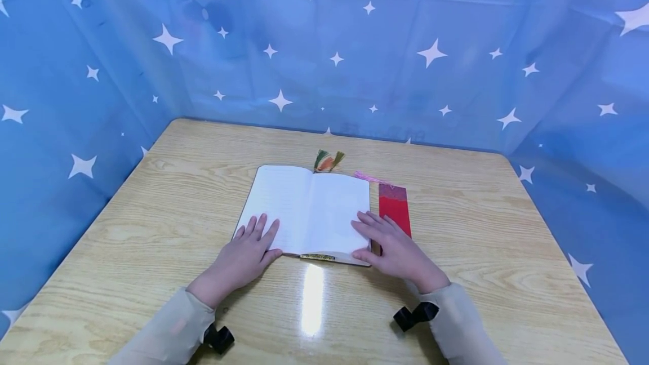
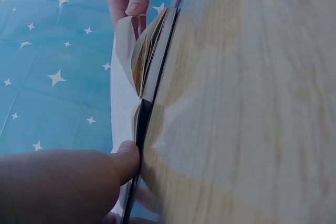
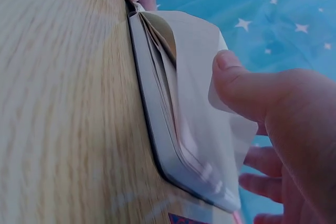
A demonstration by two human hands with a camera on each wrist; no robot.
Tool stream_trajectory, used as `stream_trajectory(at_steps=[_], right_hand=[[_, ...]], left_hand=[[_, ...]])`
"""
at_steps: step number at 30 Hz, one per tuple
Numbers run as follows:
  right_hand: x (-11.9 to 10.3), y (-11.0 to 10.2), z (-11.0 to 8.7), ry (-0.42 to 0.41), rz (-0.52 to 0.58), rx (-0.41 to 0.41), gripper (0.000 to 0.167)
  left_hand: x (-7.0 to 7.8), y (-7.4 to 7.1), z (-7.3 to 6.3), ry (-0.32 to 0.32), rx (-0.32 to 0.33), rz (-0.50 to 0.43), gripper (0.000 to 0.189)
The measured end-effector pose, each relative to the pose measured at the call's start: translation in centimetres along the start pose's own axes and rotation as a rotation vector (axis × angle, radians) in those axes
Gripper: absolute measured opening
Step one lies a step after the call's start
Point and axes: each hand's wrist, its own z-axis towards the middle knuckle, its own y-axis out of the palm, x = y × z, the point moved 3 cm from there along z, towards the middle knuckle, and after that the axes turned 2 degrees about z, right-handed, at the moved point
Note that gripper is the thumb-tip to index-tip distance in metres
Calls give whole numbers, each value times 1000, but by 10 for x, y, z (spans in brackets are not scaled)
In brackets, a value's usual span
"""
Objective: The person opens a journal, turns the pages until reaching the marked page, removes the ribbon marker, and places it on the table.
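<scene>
Currently, the right grip (image 1: 392, 244) is pinching a lifted page (image 3: 194, 51) near its outer lower corner, thumb on the underside, fingers on top. Left grip (image 1: 245, 255) is lying spread on the left half of the notebook (image 1: 279, 201), fingers straight, thumb resting at the bottom edge. Notebook is lying open around mid-counter (image 1: 456, 201), faint ruling showing on the left page.

Close in: a gold-patterned strip (image 1: 316, 256) is showing at the bottom edge by the spine, under the raised page. Green tassels (image 1: 319, 157) with an orange piece between them are poking out past the top edge, by the gutter.

To the right, a red card (image 1: 392, 207) is lying just beside the notebook, its pink tassel (image 1: 370, 177) trailing toward the notebook's upper right corner. Right grip is blocking the card's lower end in the head view; can't tell if they're touching.

Further out: black wrist mounts (image 1: 219, 339) are sitting at both cuffs, glare is hitting the counter below the notebook, and a blue star-print backdrop (image 1: 304, 66) is hanging behind and along both sides.
</scene>
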Motion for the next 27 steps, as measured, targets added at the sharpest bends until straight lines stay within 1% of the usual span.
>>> stream_trajectory(at_steps=[5,8,13,20,23,27], right_hand=[[-4,-2,1,11,-7,9,68],[-5,-2,2,11,-20,32,68],[-7,1,3,-17,-38,93,68],[-14,5,8,-56,-47,143,69],[-18,6,10,-58,-58,145,71],[-24,7,13,-62,-62,148,73]], left_hand=[[0,1,0,4,16,2,62],[-1,1,0,7,24,4,62],[-1,0,-1,4,28,4,61],[1,-4,-1,4,72,27,63],[3,-6,0,-12,77,24,66],[6,-7,2,-43,64,21,70]])
